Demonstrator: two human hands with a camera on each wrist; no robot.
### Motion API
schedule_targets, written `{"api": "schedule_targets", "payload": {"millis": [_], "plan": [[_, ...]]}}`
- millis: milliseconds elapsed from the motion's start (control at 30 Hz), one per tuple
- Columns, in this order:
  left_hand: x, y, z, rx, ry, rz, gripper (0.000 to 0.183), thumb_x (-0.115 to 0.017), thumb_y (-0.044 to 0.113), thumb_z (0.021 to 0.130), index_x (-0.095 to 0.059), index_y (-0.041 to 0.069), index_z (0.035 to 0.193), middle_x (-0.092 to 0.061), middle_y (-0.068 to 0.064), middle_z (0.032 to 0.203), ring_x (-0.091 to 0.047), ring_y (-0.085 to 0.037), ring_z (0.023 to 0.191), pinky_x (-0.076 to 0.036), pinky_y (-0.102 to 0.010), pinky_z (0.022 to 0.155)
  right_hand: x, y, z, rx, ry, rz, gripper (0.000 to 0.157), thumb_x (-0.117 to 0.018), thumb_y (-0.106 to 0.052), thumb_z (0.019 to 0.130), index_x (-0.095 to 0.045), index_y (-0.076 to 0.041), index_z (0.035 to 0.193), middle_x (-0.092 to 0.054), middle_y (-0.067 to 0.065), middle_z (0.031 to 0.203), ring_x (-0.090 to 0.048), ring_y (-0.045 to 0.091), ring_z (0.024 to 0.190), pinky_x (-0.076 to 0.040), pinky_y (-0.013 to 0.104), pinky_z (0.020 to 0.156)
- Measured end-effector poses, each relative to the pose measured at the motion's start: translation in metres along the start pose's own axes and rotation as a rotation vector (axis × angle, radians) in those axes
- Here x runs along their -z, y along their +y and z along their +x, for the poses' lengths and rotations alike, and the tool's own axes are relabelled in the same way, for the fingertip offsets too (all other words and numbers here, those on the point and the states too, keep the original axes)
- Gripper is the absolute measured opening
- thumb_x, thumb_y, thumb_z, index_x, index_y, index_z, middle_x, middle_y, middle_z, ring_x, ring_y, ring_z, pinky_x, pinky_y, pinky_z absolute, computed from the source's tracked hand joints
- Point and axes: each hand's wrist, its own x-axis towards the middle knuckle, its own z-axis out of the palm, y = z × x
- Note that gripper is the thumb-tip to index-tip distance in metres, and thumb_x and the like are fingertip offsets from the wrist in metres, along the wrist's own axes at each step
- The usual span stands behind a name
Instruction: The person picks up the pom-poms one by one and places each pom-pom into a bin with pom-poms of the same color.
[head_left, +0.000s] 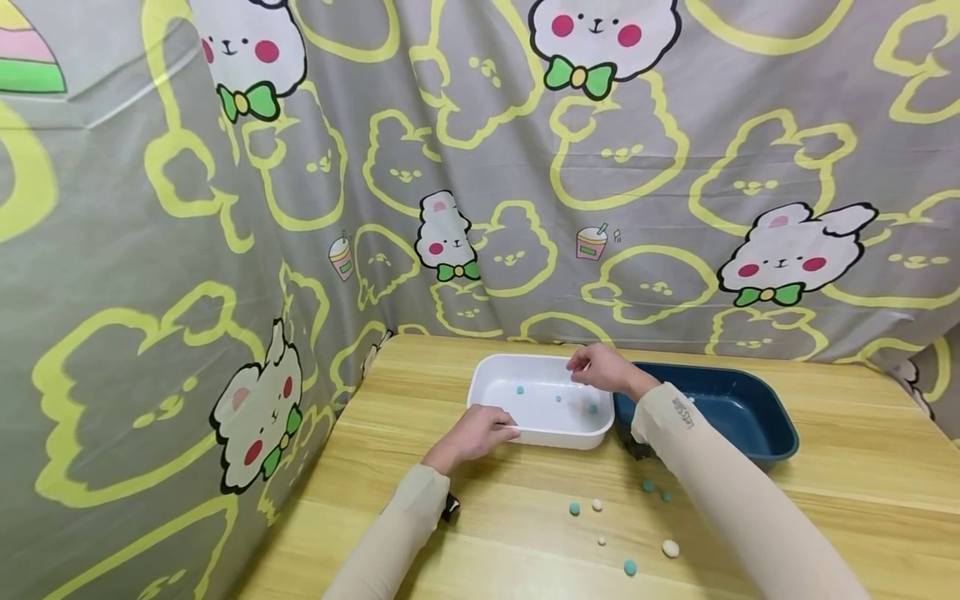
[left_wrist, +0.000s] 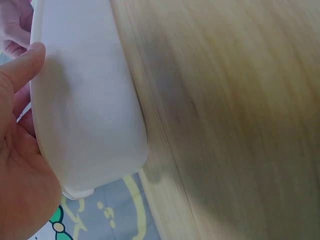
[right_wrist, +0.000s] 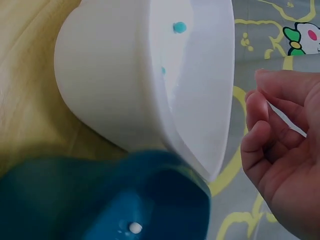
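A white plastic basin stands at the back of the table with several small blue-green balls inside, one of them a ball at the left. My left hand holds its near rim, the thumb on the outer side and the fingers behind the rim. Over the basin's far right part is my right hand, its fingers loosely bent; I see nothing between them in the right wrist view. A dark blue basin stands close on the right, partly hidden by the right forearm, with a white ball in it.
On the wooden table in front of the basins lie loose balls, among them a blue-green ball and a larger white ball. A grey patterned curtain hangs behind the table and along its left side.
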Motion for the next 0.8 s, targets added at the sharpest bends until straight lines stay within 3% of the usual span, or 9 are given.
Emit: {"api": "schedule_targets", "payload": {"millis": [367,800], "plan": [[-0.001,-0.001,-0.001,-0.007,-0.004,-0.005,0.015,-0.063,0.025,0.092,-0.074,0.017,0.085,-0.065,0.012,0.08,-0.054,-0.001,0.071,-0.044,-0.02,0.069,0.017,0.0,-0.026,0.058,0.014,-0.08,0.019,-0.066,-0.01,0.087,-0.068,0.001,0.103,-0.064,0.003,0.087,-0.058,0.018,0.08,-0.051,0.034,0.071],[0.0,0.001,0.0,-0.018,-0.006,-0.001,0.017,-0.062,0.026,0.092,-0.074,0.017,0.084,-0.065,0.011,0.08,-0.053,-0.002,0.07,-0.044,-0.021,0.068,0.032,0.002,-0.072,0.114,0.015,-0.077,0.015,-0.066,-0.011,0.089,-0.068,-0.001,0.1,-0.064,-0.001,0.084,-0.056,0.014,0.072,-0.05,0.031,0.067]]}}
